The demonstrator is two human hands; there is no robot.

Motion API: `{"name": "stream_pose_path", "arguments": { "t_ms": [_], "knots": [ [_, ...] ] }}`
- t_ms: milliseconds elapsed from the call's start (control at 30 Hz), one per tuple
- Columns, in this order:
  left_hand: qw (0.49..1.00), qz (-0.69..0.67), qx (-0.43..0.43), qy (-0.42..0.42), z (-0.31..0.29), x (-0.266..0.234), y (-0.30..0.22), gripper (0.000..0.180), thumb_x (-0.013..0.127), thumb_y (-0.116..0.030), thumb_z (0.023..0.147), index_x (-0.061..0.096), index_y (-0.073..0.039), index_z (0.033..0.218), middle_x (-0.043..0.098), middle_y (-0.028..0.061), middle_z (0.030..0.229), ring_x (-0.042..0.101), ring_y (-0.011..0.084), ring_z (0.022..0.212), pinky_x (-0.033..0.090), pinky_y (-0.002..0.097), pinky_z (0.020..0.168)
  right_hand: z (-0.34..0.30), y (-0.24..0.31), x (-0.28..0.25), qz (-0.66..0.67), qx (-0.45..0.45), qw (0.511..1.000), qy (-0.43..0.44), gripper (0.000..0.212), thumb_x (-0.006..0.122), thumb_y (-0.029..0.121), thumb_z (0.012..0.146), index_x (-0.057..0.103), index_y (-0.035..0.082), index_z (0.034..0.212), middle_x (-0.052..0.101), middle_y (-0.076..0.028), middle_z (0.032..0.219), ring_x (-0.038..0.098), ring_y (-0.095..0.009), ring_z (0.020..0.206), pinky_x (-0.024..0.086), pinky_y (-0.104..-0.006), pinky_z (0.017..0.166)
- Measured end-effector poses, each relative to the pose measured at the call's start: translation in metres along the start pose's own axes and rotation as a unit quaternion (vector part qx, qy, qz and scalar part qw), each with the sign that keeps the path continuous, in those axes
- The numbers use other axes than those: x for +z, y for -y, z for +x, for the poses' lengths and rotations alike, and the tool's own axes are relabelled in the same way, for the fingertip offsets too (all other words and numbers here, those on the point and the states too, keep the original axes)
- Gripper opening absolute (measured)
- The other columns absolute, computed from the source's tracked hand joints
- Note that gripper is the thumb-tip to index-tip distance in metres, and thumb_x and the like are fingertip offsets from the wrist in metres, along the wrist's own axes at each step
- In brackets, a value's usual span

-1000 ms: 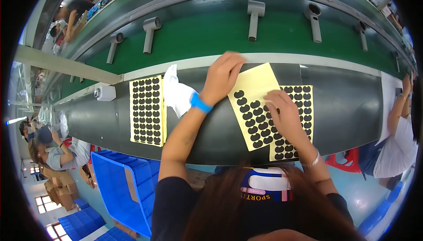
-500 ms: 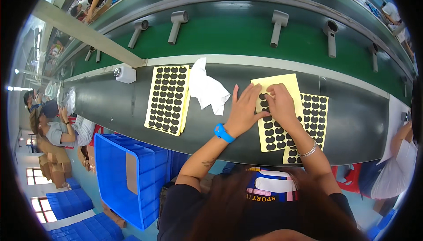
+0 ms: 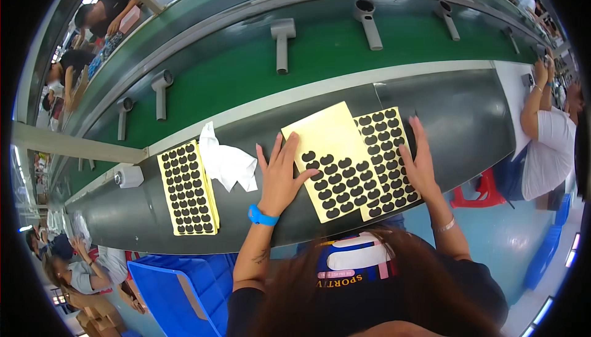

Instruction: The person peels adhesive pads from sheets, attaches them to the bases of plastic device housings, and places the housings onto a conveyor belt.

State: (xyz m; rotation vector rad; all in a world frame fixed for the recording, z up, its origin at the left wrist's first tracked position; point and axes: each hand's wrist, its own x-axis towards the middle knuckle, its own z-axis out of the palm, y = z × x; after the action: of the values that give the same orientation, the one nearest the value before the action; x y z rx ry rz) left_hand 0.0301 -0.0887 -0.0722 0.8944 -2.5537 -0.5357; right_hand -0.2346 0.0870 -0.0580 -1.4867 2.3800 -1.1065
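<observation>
Lying well to the left of the half-bare yellow sheet [image 3: 332, 143] on the dark worktop [image 3: 455, 115] are a white container [image 3: 130, 177], then a stack of yellow sheets with black stickers [image 3: 188, 190] and, nearer, a crumpled white cloth [image 3: 228, 161]. At the half-bare sheet's left edge rests the left hand [image 3: 280, 180], flat with fingers spread and thumb over the stickers, while its right side overlaps a fuller sticker sheet [image 3: 386, 160]. Farther right of it, the right hand [image 3: 421, 168] spreads open by the fuller sheet's edge, contact unclear, well apart from the left.
</observation>
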Motion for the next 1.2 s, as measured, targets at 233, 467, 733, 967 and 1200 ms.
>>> {"name": "stream_pose_path", "arguments": {
  "t_ms": [233,467,733,967,1200],
  "knots": [
    [0.999,0.030,0.021,0.026,0.003,0.006,-0.023,0.087,0.070,-0.051,0.074,0.038,-0.005,0.140,0.046,0.0088,0.141,0.033,0.0295,0.137,-0.003,0.0661,0.107,0.001,0.032,0.047,0.094,0.037,0.994,0.030,0.063,0.045,0.012,0.095,0.013,-0.002,0.147,0.020,-0.020,0.153,0.022,-0.035,0.140,0.015,-0.0407,0.115],
    [0.998,0.052,0.017,-0.007,0.032,0.012,-0.034,0.077,0.072,-0.046,0.076,0.043,-0.004,0.135,0.047,0.0127,0.135,0.038,0.0326,0.131,0.006,0.0617,0.109,0.052,0.038,0.042,0.163,-0.023,0.983,-0.078,0.033,0.060,0.004,0.084,0.055,0.005,0.116,0.046,-0.016,0.132,0.046,-0.028,0.123,0.035,-0.0366,0.103],
    [0.954,0.006,0.289,-0.077,0.229,0.043,-0.045,0.041,0.065,-0.004,0.078,0.055,-0.001,0.118,0.048,0.0146,0.129,0.046,0.0367,0.115,0.042,0.0417,0.097,0.077,-0.014,0.012,0.196,-0.016,0.962,-0.188,0.007,0.062,-0.001,0.084,0.058,0.001,0.089,0.057,-0.007,0.088,0.055,-0.016,0.084,0.043,-0.0266,0.078],
    [0.903,0.231,0.357,0.069,0.315,0.062,-0.036,0.040,0.053,-0.008,0.084,0.059,-0.017,0.123,0.055,0.0029,0.126,0.052,0.0244,0.106,0.046,0.0346,0.088,0.076,-0.027,0.014,0.187,-0.020,0.962,-0.198,0.008,0.059,-0.008,0.082,0.058,-0.001,0.086,0.058,-0.008,0.083,0.056,-0.016,0.072,0.046,-0.0250,0.068],
    [0.965,-0.046,0.240,-0.095,0.288,0.018,-0.012,0.034,0.073,-0.007,0.072,0.061,-0.007,0.104,0.061,0.0060,0.117,0.059,0.0294,0.099,0.050,0.0394,0.082,0.077,-0.028,0.013,0.268,0.032,0.951,-0.152,0.008,0.062,-0.005,0.084,0.059,0.000,0.089,0.057,-0.001,0.082,0.052,-0.009,0.077,0.043,-0.0224,0.072]
  ]
}}
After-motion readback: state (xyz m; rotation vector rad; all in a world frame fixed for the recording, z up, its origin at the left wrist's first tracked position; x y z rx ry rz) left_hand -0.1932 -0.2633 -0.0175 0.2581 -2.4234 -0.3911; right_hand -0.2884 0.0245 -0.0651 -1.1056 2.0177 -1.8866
